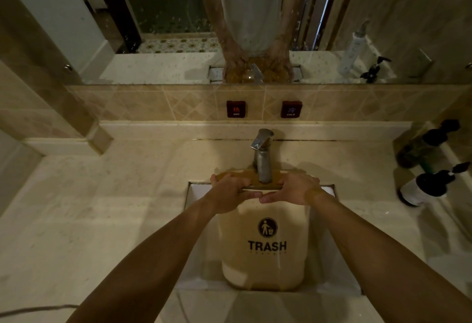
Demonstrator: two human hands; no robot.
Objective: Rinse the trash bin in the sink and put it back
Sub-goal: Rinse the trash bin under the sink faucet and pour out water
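Observation:
A beige trash bin with a black "TRASH" print and a figure logo stands in the white rectangular sink, its open top under the chrome faucet. My left hand grips the near rim on the left side. My right hand grips the same rim on the right, thumbs almost meeting. The faucet spout reaches down into the bin's mouth. I cannot tell whether water is running.
Pale stone counter surrounds the sink. Two dark pump bottles stand at the right edge. Hot and cold tags sit on the tiled backsplash below a mirror. A dark cable lies at the lower left.

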